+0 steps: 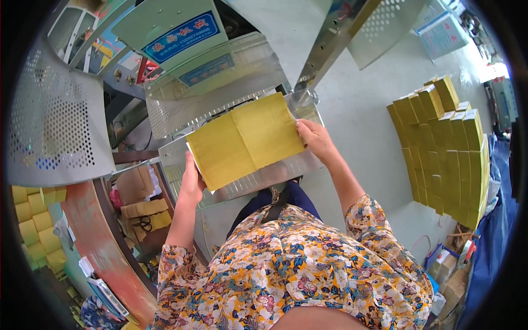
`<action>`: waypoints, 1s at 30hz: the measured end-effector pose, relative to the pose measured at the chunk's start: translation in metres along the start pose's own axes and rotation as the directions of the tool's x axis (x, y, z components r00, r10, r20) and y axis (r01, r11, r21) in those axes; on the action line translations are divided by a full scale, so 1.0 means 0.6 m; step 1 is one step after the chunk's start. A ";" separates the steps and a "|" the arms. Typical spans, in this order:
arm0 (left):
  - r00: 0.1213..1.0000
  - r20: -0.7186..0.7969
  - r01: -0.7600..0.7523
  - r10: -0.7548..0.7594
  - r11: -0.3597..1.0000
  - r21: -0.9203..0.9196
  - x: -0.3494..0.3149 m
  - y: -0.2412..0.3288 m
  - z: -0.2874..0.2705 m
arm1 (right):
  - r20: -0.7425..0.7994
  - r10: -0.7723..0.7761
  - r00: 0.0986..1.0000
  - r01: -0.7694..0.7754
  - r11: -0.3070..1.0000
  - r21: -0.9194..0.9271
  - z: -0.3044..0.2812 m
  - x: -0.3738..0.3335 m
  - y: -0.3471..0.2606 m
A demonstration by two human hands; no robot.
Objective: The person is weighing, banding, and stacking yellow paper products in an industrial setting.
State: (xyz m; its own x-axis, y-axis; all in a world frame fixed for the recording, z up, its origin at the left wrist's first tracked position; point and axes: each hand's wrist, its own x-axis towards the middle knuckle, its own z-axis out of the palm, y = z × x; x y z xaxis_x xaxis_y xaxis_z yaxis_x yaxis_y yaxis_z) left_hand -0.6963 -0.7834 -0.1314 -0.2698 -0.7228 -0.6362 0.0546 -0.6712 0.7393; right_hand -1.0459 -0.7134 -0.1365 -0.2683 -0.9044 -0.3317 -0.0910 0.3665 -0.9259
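Note:
A flat yellow paper-covered bundle (pixel 247 140) with a crease across its middle is held between my two hands. White edges show at its left side. My left hand (pixel 191 179) grips the left end, fingers mostly hidden beneath. At the right end, my right hand (pixel 314 137) pinches the edge with the thumb on top. The bundle is tilted, its right end farther from me, over the metal tray (pixel 258 179) of a machine. Behind it stands the machine's slotted metal plate (pixel 181 113).
A tall stack of yellow bundles (pixel 445 154) stands on the grey floor at right. Perforated metal guards (pixel 55 115) flank the machine on the left. A worn reddish board (pixel 104 236) and a shelf with scissors (pixel 144 224) lie at lower left. A blue tarp (pixel 492 214) hangs far right.

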 end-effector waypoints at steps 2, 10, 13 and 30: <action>1.000 0.019 -0.017 0.017 1.000 -0.006 -0.006 -0.004 -0.003 | 0.008 0.105 0.994 -0.106 0.993 0.056 -0.001 -0.005 0.002; 1.000 0.020 -0.016 0.014 0.997 0.081 -0.002 -0.002 -0.001 | -0.055 -0.109 0.992 0.103 0.989 -0.107 -0.003 -0.019 0.015; 0.999 -0.030 -0.026 0.030 0.995 0.099 -0.001 -0.002 0.008 | -0.070 -0.128 0.989 0.125 0.991 -0.050 -0.011 -0.006 0.034; 0.997 -0.045 -0.056 0.055 0.998 -0.024 -0.004 0.001 0.011 | -0.044 -0.251 0.967 0.246 0.964 -0.098 0.010 -0.009 0.029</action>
State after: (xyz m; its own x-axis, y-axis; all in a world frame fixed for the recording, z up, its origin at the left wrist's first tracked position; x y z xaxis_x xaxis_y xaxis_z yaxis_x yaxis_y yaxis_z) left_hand -0.7018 -0.7810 -0.1278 -0.2230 -0.7652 -0.6039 0.0931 -0.6334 0.7682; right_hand -1.0402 -0.7035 -0.1516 -0.2792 -0.9569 -0.0803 -0.2478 0.1526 -0.9567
